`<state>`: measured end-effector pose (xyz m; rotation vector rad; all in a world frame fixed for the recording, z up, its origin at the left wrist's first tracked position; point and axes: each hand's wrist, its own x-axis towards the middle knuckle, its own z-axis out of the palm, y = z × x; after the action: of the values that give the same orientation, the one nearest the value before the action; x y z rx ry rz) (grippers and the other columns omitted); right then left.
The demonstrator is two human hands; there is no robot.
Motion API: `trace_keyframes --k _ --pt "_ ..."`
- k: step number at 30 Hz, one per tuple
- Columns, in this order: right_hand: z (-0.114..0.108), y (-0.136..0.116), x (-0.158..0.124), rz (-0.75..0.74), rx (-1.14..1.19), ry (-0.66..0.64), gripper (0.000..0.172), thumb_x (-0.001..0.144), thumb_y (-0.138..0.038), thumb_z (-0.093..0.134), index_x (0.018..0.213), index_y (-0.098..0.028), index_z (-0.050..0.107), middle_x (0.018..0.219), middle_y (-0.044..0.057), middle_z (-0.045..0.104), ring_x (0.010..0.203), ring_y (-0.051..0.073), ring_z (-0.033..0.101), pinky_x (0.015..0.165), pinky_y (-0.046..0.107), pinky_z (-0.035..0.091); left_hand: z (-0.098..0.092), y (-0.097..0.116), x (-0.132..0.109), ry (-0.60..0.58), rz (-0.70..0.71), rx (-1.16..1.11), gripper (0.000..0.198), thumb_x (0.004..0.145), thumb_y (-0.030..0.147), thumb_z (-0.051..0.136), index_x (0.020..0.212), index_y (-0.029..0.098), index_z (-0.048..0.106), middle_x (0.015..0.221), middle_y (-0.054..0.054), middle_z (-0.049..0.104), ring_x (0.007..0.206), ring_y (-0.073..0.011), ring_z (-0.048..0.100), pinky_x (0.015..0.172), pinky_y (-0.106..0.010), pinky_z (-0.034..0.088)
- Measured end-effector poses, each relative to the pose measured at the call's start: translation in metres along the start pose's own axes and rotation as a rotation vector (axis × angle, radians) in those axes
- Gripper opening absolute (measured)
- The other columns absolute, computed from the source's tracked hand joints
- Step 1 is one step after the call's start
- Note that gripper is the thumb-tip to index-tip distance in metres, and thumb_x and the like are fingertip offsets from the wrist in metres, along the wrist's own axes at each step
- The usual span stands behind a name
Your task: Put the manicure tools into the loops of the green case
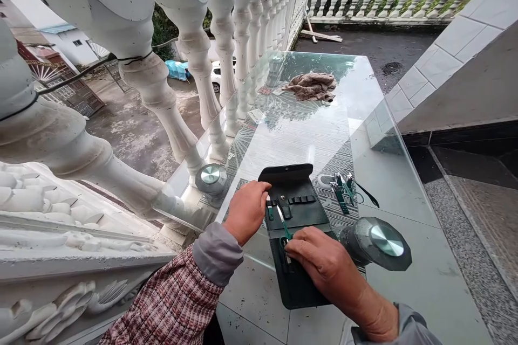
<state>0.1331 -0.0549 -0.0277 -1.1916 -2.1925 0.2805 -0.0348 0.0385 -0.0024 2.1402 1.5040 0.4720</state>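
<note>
Any print on the pale card (256, 115) at the left side of the glass table (404, 188) is too small to read. At the table's near end the black case (305, 218) lies open, smooth and leather-like, its rounded flap raised above a row of loops, with the left hand (247, 210) grasping its left edge and the right hand (318, 253) pinching a slim green-handled tool (285, 228) with a pointed metal blade. To the case's right, shiny clippers (339, 198) with textured dark-green grips lie bunched near a faceted support (360, 248) capped by a brushed disc (387, 241).
</note>
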Motion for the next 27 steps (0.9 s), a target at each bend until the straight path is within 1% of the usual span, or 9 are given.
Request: trace_keyframes --k 3,6,11,15,18,23,27 --pt "0.000 0.000 0.001 -0.004 -0.010 -0.018 0.022 0.088 -0.015 0.042 0.078 -0.019 0.061 0.070 0.002 0.057 0.068 0.012 0.052 0.061 0.023 0.041 0.001 0.001 0.000 -0.028 0.010 0.086 0.028 0.090 0.020 0.037 0.107 0.020 0.058 0.104 -0.005 0.063 0.097 -0.0194 0.055 0.085 -0.031 0.042" --pt "0.000 0.001 0.004 0.001 -0.031 -0.027 0.022 0.088 -0.015 0.042 0.077 -0.020 0.061 0.070 0.002 0.057 0.068 0.012 0.052 0.062 0.022 0.041 0.002 0.003 0.001 -0.037 0.013 0.119 0.028 0.090 0.020 0.037 0.107 0.021 0.058 0.104 -0.004 0.062 0.096 -0.0185 0.055 0.084 -0.029 0.042" --pt "0.003 0.003 0.009 0.018 -0.051 -0.050 0.023 0.088 -0.014 0.042 0.077 -0.019 0.061 0.071 0.002 0.056 0.069 0.012 0.050 0.062 0.022 0.040 0.003 0.003 0.001 -0.035 0.009 0.116 0.028 0.090 0.019 0.036 0.108 0.022 0.058 0.104 -0.004 0.062 0.097 -0.0184 0.055 0.085 -0.029 0.042" --pt "0.007 0.004 0.010 0.021 -0.105 -0.033 0.022 0.088 -0.014 0.043 0.078 -0.019 0.062 0.072 0.003 0.057 0.071 0.012 0.051 0.063 0.023 0.040 0.004 0.001 0.001 -0.038 0.019 0.113 0.029 0.091 0.019 0.035 0.108 0.021 0.058 0.103 -0.005 0.062 0.097 -0.0196 0.054 0.084 -0.030 0.042" --pt "0.010 0.005 0.010 0.026 -0.142 -0.014 0.024 0.088 -0.014 0.041 0.078 -0.020 0.062 0.072 0.003 0.057 0.072 0.013 0.052 0.063 0.023 0.041 0.006 0.000 0.001 -0.041 0.022 0.113 0.029 0.091 0.019 0.035 0.108 0.022 0.058 0.103 -0.004 0.061 0.096 -0.0183 0.055 0.083 -0.028 0.042" --pt "0.012 0.004 0.013 0.093 -0.146 0.000 0.022 0.089 -0.017 0.042 0.081 -0.020 0.062 0.077 0.004 0.059 0.075 0.015 0.052 0.065 0.025 0.042 0.007 -0.001 0.001 -0.045 0.012 0.118 0.030 0.091 0.019 0.034 0.108 0.023 0.058 0.103 -0.003 0.061 0.096 -0.0175 0.054 0.082 -0.027 0.043" --pt "0.015 0.001 0.015 0.123 -0.178 0.000 0.020 0.088 -0.015 0.043 0.081 -0.020 0.062 0.078 0.005 0.058 0.076 0.016 0.050 0.066 0.026 0.041 0.007 0.001 0.002 -0.050 0.008 0.128 0.030 0.091 0.019 0.035 0.108 0.023 0.058 0.103 -0.004 0.060 0.097 -0.0185 0.054 0.082 -0.028 0.043"
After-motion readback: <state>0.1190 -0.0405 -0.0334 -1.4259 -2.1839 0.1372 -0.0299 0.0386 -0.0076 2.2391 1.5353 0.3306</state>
